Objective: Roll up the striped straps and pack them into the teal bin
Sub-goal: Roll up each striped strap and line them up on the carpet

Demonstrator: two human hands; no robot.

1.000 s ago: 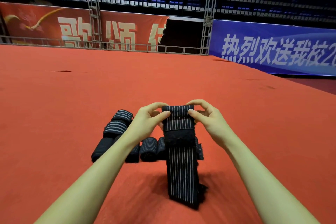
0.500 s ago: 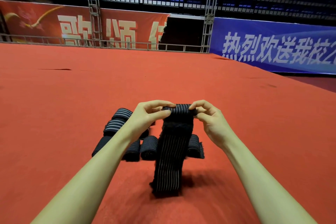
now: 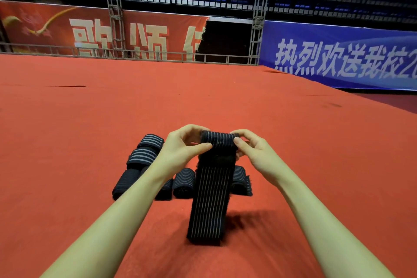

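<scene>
Single head-worn wide-angle view, looking forward and slightly down across the red carpet (image 3: 293,142) toward its far edge, where banners (image 3: 338,56) and stands curve with lens distortion. Camera sits close above both forearms, which enter from the bottom corners; the hands land near centre frame. No second view, so no overlap.

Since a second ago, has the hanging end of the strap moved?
Yes. The strap has risen: its hanging end sits nearer the rolled straps on the red carpet.
</scene>
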